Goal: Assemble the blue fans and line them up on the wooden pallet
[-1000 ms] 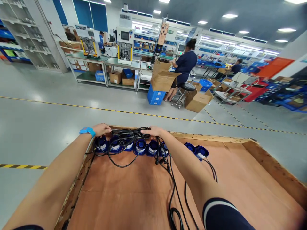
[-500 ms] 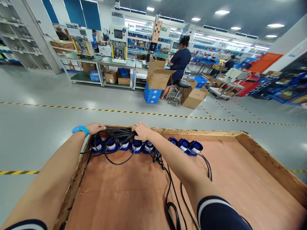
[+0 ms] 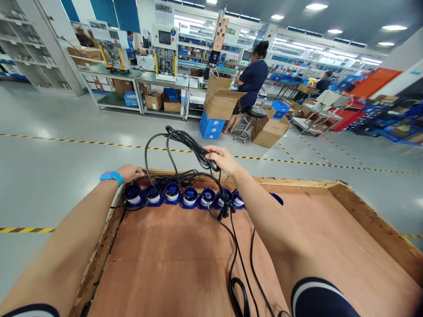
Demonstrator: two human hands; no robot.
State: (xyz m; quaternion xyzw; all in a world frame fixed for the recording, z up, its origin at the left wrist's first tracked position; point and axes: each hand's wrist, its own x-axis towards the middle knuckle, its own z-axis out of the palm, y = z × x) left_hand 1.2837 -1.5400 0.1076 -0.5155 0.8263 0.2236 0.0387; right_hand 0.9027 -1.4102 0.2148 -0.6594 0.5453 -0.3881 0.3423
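Note:
My right hand (image 3: pixel 224 162) is closed around a looped bundle of black cable (image 3: pixel 188 140), raised above the far edge of a shallow wooden box (image 3: pixel 297 181). Beneath it stands a row of blue round fan-like units (image 3: pixel 189 197) along the box's far wall. Dark connectors (image 3: pixel 224 212) hang at the lower end of the lifted cable, in front of the row. At the far left corner is my left hand (image 3: pixel 132 172), fingers together at the rim beside more coiled black cable (image 3: pixel 185 178). What those fingers grip is hidden.
Loose black cables (image 3: pixel 233 264) run across the box floor toward me. Beyond the box lies a grey floor with striped tape (image 3: pixel 82 142). A person (image 3: pixel 253 77) stands by a stool (image 3: pixel 253 112), near cartons (image 3: pixel 269 130) and a blue crate (image 3: pixel 211 125); workbenches line the back.
My right hand has risen and moved right, lifting the cable bundle off the blue units. My left hand stays near the left corner.

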